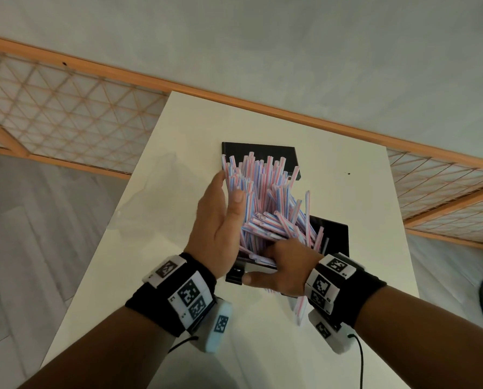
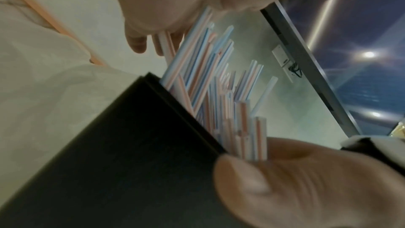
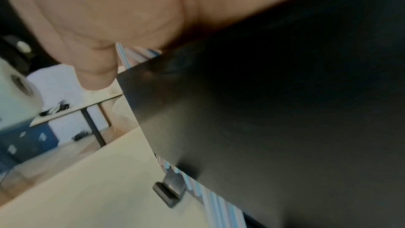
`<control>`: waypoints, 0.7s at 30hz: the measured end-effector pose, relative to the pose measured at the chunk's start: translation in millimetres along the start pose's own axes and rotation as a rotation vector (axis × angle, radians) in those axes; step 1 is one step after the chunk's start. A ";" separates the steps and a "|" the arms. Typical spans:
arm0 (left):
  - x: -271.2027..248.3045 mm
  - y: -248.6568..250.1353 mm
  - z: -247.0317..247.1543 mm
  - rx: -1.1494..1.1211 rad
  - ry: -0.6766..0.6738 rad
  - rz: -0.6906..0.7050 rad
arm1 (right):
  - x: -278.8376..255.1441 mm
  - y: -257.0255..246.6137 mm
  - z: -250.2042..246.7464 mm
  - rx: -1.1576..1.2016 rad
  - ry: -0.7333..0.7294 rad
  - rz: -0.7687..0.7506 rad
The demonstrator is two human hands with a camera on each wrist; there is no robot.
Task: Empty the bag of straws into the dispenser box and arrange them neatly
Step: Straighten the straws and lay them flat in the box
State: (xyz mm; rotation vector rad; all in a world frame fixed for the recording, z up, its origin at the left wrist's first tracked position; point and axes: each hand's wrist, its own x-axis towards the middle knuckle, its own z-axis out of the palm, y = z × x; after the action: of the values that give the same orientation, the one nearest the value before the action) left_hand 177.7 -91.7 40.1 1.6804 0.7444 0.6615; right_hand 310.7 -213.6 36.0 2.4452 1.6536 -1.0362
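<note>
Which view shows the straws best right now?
The head view: the whole pile of straws shows, jumbled in the box between both hands. The left wrist view shows only part of it; the right wrist view shows a few stripes behind the box.

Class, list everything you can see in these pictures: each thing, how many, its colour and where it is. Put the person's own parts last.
straws: too many to count, white with red and blue stripes, piled untidily in the box, some poking over its edges
box: one, black, on the table
lid: one, black, flat behind the box
table: one, white, under everything
wrist bands: two, black with white markers
left hand: one, open, fingers against the straws
right hand: one, on the near straws
</note>
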 end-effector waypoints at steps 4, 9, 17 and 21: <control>-2.5 10.8 2.4 -0.110 0.085 -0.077 | -0.7 -1.3 -1.9 -0.046 -0.009 0.013; -2.2 11.0 12.3 -0.423 0.103 -0.240 | 1.2 -8.1 -3.6 -0.031 0.023 -0.007; -2.1 3.9 14.3 -0.550 0.071 -0.243 | 2.0 -20.5 -9.7 -0.015 -0.025 0.031; -7.1 4.6 0.7 -0.299 0.055 -0.220 | -0.7 -15.2 -10.1 -0.115 -0.079 0.150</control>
State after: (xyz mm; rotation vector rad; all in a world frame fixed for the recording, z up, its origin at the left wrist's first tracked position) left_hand 174.3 -98.4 44.1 1.2923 0.8124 0.6310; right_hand 303.1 -203.9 49.4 2.3799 1.4393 -0.9746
